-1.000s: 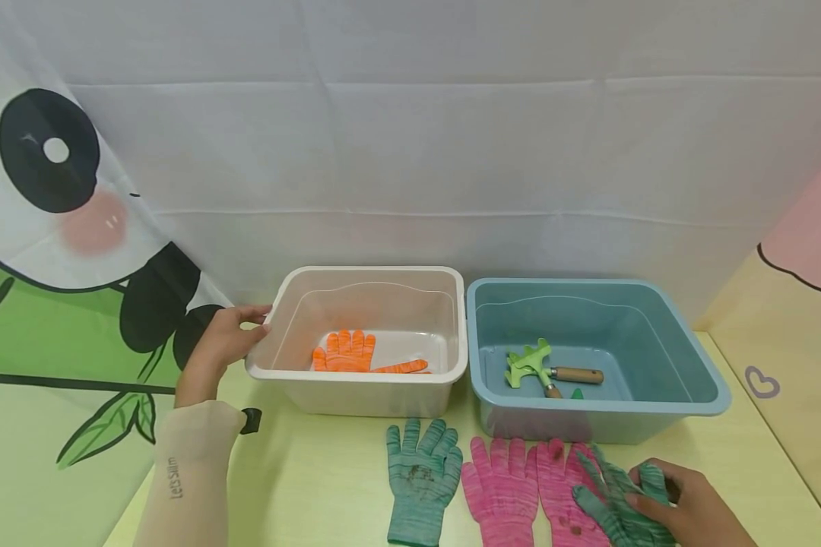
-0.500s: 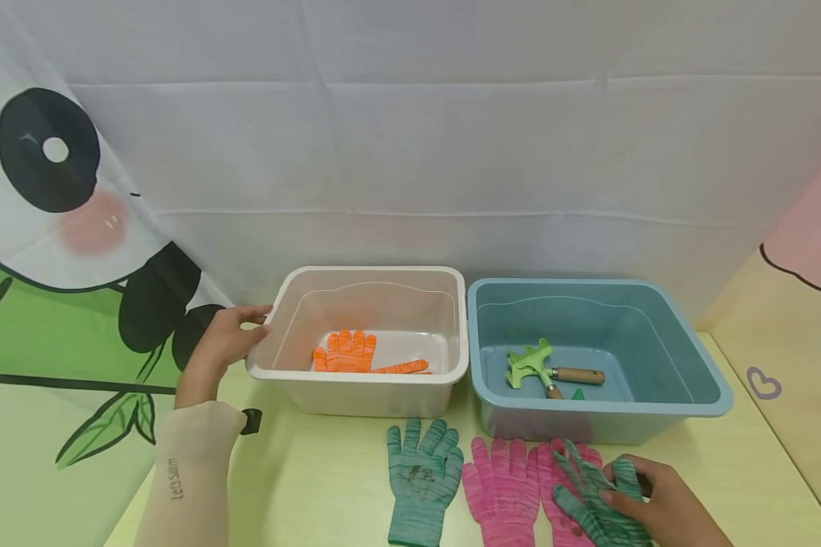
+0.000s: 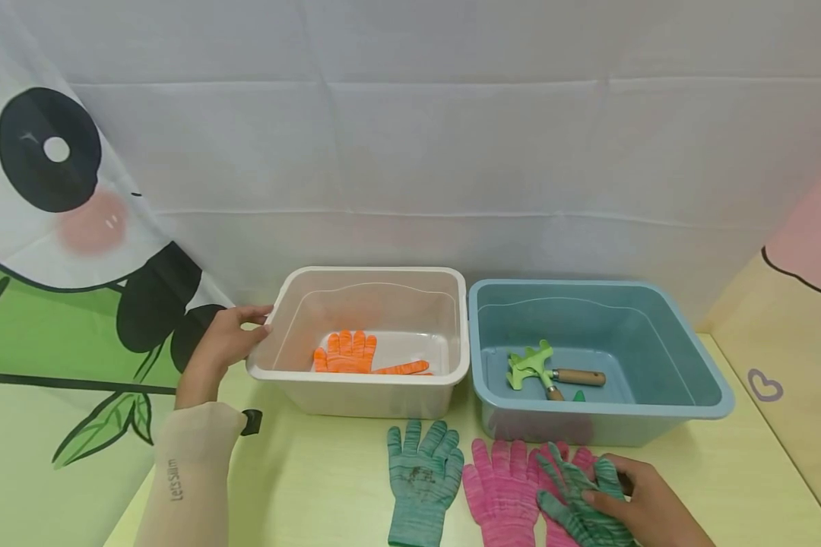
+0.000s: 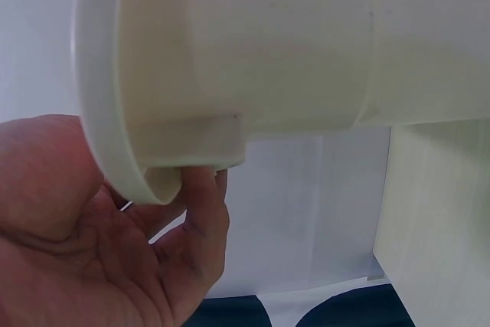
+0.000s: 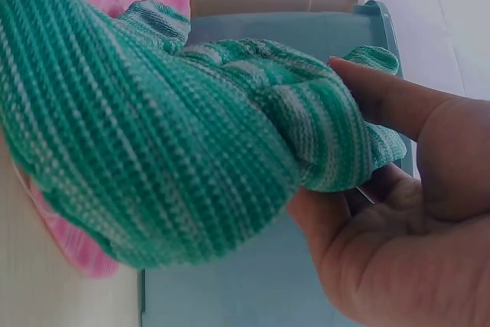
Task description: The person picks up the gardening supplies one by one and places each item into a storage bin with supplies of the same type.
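My left hand [image 3: 226,342] holds the left rim of a cream plastic basin [image 3: 356,395]; in the left wrist view its fingers [image 4: 203,223] curl up under that rim. At the lower right, my right hand [image 3: 650,501] pinches a green striped knit glove [image 3: 581,505] between thumb and fingers. This glove's limp fingers hang over a stained pink glove [image 3: 550,524], partly hiding it. Left of that lie another pink glove [image 3: 502,486] and a second green glove [image 3: 420,482] with a brown stain, both flat on the table [image 3: 328,479].
Orange gloves [image 3: 345,353] lie inside the cream basin. Beside it stands a blue basin [image 3: 602,422] with small green garden tools [image 3: 534,361] that have wooden handles [image 3: 578,377]. A white cloth backdrop [image 3: 410,167] rises behind both basins.
My right hand has moved left with the green glove, bringing it further over the stained pink glove. The left hand keeps its place on the cream basin's rim.
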### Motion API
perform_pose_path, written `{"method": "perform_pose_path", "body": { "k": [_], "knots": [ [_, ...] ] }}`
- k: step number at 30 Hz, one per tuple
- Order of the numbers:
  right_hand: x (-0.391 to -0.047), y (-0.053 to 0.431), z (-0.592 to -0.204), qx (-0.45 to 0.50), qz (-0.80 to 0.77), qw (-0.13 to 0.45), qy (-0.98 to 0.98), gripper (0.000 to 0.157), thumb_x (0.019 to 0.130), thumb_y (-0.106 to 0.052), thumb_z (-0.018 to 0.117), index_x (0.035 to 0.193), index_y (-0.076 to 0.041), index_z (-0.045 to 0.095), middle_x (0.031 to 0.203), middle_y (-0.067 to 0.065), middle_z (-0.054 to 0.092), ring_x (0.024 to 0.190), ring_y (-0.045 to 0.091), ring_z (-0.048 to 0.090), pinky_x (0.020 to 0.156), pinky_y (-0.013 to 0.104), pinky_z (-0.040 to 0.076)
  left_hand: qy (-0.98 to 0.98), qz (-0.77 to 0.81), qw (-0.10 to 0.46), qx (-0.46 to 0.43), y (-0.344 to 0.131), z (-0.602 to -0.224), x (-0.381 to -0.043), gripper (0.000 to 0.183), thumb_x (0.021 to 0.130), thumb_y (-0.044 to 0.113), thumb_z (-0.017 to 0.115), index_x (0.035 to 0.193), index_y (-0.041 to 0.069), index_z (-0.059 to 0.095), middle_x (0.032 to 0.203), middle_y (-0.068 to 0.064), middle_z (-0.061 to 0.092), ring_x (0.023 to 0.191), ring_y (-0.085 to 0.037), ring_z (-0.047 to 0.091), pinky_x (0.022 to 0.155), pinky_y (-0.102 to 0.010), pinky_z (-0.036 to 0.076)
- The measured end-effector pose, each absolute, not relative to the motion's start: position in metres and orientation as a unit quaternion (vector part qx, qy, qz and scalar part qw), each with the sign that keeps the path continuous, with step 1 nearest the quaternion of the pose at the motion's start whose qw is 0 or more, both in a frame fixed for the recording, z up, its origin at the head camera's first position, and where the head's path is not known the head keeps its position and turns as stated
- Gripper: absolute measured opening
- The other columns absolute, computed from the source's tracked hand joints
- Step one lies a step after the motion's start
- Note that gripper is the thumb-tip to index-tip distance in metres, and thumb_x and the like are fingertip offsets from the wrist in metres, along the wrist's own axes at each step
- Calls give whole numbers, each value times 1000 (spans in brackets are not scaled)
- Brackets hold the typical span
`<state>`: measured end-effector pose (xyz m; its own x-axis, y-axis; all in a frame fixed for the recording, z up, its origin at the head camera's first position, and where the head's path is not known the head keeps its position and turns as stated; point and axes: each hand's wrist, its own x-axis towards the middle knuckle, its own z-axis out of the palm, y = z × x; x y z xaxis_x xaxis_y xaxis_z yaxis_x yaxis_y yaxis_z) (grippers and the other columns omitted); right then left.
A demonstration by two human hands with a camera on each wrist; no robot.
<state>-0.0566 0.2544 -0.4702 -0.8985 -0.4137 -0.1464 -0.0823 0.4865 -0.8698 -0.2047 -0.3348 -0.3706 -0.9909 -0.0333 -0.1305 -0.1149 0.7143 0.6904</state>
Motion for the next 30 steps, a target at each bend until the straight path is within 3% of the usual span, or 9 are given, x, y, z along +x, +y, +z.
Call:
{"method": "perform_pose_path", "body": {
  "k": [7, 14, 23, 30],
  "knots": [
    [-56, 245, -468, -131, -501, 181, 836, 17, 103, -6, 67, 91, -1, 56, 77, -9, 45, 71, 3, 43, 62, 27, 38, 925, 374, 49, -33, -335, -371, -205, 53, 107, 10, 57, 153, -10, 45, 146, -36, 53, 130, -50, 54, 97, -56, 55],
    [-56, 237, -467, -133, -499, 174, 838, 11, 102, -7, 68, 98, -1, 60, 76, -8, 41, 70, 4, 41, 62, 28, 37, 925, 373, 51, -38, -335, -372, -206, 53, 107, 12, 57, 154, -9, 45, 147, -35, 53, 130, -50, 53, 97, -57, 55],
    [-60, 228, -461, -119, -516, 209, 822, 16, 103, -11, 68, 96, 0, 59, 84, 0, 54, 78, 3, 48, 67, 27, 43, 924, 376, 57, -47, -335, -372, -206, 53, 108, 12, 57, 156, -8, 44, 148, -37, 50, 129, -50, 55, 96, -55, 56],
    [-60, 223, -463, -140, -519, 195, 821, 13, 103, -10, 69, 99, -1, 61, 87, -2, 55, 82, 2, 49, 69, 26, 44, 923, 377, 59, -48, -335, -372, -206, 54, 108, 13, 56, 156, -8, 43, 149, -36, 50, 130, -50, 54, 97, -55, 55]
  ]
}}
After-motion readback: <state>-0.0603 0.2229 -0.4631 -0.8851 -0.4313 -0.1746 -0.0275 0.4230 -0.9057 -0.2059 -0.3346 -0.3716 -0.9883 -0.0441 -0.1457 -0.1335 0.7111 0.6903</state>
